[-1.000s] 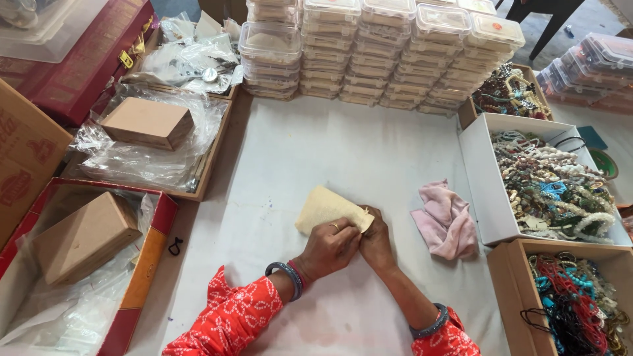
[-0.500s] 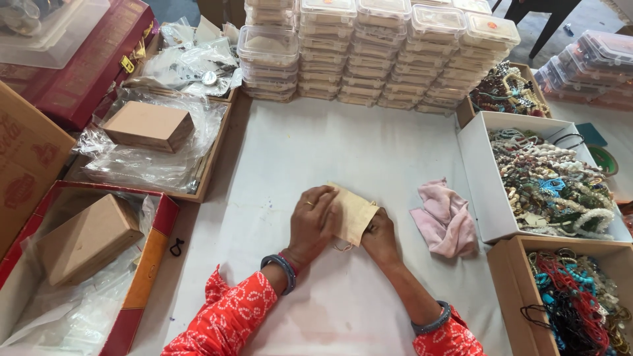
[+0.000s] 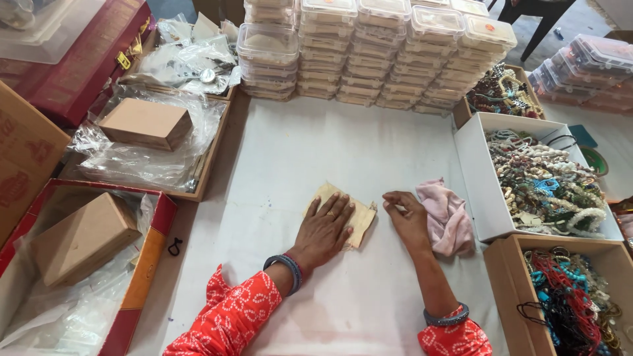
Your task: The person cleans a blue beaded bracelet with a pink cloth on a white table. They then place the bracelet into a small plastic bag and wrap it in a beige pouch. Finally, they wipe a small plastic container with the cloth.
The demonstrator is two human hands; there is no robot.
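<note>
Your left hand (image 3: 325, 229) lies open, pressing the tan paper packet (image 3: 343, 214) flat mid-table. Your right hand (image 3: 407, 217) rests loosely curled, empty, beside the pink cloth (image 3: 448, 217). Flattening step; creasing needs even pressure.

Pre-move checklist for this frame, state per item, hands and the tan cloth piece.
1. Left hand flat on the tan cloth piece: ok, palm down, pinning it.
2. Cloth lying flat on the white table cover: ok, no raised corner seen.
3. Right hand free: cannot tell, fingers curled and pinched together; anything between them is too small to see.
4. Right hand off the tan cloth: ok, a gap shows between them.
5. Pink cloth apart from the tan piece: ok, it lies beside the right hand.
6. White box of beads out of the hands' way: ok, at the table's right edge.
</note>
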